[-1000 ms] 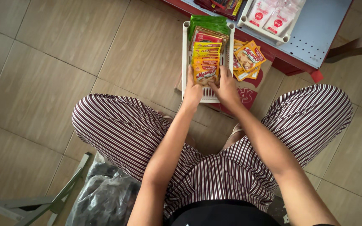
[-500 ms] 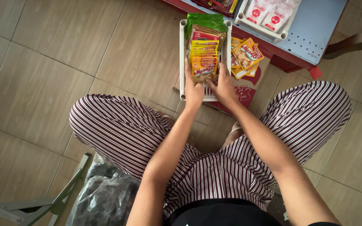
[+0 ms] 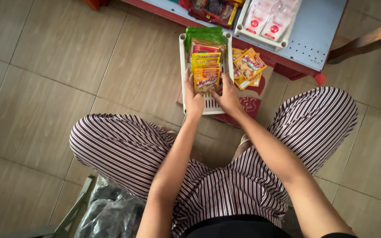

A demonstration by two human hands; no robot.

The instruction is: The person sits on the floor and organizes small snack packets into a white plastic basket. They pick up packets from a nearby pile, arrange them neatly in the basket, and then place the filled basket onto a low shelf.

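A narrow white slotted tray [image 3: 214, 106] lies on the floor in front of my knees. It holds a row of overlapping snack sachets: yellow and orange ones [image 3: 206, 70] at the near end, red and green ones [image 3: 206, 34] farther back. My left hand [image 3: 193, 98] grips the left side of the nearest yellow sachet. My right hand [image 3: 227, 97] holds its right side. Both hands rest over the tray's near end.
Loose yellow sachets [image 3: 248, 65] lie on a red bag [image 3: 252, 99] right of the tray. A red-edged grey shelf [image 3: 318, 31] at the top carries a white tray of pale packets [image 3: 270, 22]. A black plastic bag [image 3: 111, 216] sits by my left leg.
The view has shifted slightly, so tray and shelf sit lower in frame. Both hands stay on the front sachets, pressing them a little farther back into the row.
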